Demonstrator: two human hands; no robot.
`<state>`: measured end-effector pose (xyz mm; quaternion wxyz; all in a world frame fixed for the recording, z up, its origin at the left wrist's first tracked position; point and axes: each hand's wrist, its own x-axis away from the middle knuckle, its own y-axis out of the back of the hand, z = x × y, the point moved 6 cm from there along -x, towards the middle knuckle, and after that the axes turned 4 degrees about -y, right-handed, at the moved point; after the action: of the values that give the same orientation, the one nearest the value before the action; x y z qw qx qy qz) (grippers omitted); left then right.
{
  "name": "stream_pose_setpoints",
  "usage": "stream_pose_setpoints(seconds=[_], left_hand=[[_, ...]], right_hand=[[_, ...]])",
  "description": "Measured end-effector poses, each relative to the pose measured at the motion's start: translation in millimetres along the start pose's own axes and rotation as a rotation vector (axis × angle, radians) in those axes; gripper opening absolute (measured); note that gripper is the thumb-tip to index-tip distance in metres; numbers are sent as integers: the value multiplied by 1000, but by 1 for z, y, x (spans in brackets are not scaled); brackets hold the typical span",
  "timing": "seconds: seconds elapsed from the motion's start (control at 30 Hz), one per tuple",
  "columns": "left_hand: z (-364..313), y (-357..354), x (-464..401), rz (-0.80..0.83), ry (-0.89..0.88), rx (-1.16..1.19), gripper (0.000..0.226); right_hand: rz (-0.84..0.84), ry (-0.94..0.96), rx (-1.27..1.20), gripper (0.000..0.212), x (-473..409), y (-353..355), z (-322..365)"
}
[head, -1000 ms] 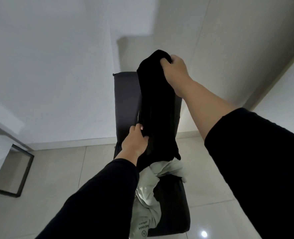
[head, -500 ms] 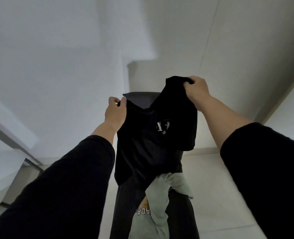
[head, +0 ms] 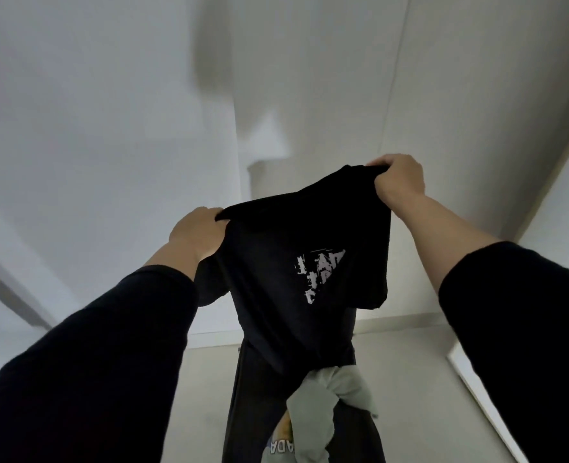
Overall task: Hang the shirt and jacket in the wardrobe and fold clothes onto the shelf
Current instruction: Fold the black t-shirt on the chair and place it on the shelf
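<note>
Black T-shirt with a white chest print, held up in the air and hanging below both grips. Left hand pinches its left shoulder; right hand grips its right, higher. Beneath it, a pale green garment lies on a dark chair.
</note>
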<state>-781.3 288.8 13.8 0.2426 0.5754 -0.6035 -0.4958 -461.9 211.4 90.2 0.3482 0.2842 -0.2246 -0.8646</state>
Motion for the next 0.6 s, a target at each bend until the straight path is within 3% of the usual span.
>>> stream_pose_setpoints(seconds=[0.1,0.27,0.47,0.6], left_hand=[[-5,21,-4,-75,45,23,50],[-29,70,-8,-276,-26,-19,36],[-32,88,-17,-195,12,31,30],[-26,84,-12,-151,87,6,25]], right_hand=[[-53,-19,59,43,-2,16,-2],[1,-63,160,30,-1,23,1],[164,-84,167,21,13,20,2],[235,-309,-136,31,17,10,-1]])
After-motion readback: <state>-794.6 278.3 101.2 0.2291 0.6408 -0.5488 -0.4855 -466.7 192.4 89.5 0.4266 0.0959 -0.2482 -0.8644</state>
